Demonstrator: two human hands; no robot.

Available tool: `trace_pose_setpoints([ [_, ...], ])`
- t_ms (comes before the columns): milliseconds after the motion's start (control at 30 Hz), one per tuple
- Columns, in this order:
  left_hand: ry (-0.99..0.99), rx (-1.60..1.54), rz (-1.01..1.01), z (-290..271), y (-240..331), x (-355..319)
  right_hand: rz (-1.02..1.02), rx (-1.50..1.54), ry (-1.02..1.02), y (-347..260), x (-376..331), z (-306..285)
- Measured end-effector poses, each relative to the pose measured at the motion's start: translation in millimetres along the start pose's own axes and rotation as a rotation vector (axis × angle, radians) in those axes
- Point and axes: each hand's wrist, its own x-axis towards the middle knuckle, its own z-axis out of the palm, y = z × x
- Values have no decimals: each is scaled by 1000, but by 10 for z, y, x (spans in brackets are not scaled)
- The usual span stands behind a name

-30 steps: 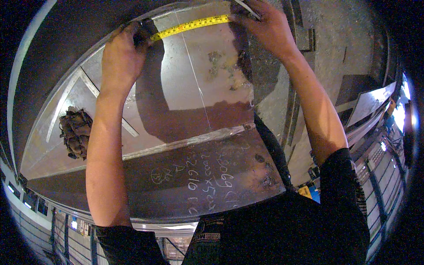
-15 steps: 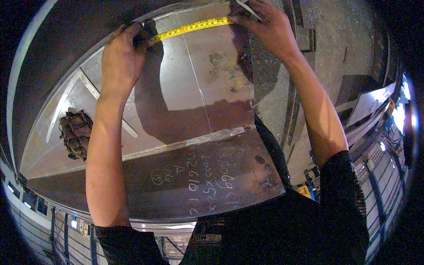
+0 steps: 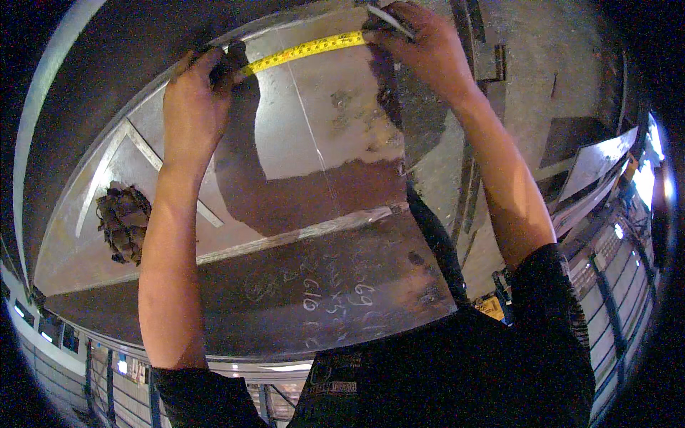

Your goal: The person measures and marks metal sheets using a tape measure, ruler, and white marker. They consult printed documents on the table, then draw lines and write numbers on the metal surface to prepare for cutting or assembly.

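Observation:
A large steel plate (image 3: 335,128) lies in front of me, with a thin scribed line running down its middle. Along its far edge stretches a yellow tape measure (image 3: 307,50). My left hand (image 3: 196,93) pins the tape's left end at the plate's far left edge. At the far right my right hand (image 3: 421,43) holds the tape's other end and a thin marker-like tool (image 3: 389,19) between its fingers. A second, darker steel plate (image 3: 285,299) with chalk writing lies nearer to me, overlapping the first.
A bundle of dirty work gloves (image 3: 123,222) lies on the plate at the left. Metal sheets and strips (image 3: 592,167) lean at the right beside a concrete floor (image 3: 542,78). Railings (image 3: 628,285) run along the right and lower rim.

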Motion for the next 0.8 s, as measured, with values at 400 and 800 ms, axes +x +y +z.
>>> trace_pose_setpoints([
  [400, 25, -106, -15, -64, 94, -40, 194, 56, 49, -140, -630, 326],
  [800, 35, -99, 28, -100, 129, -14, 324, 63, 6, -235, -552, 411],
])
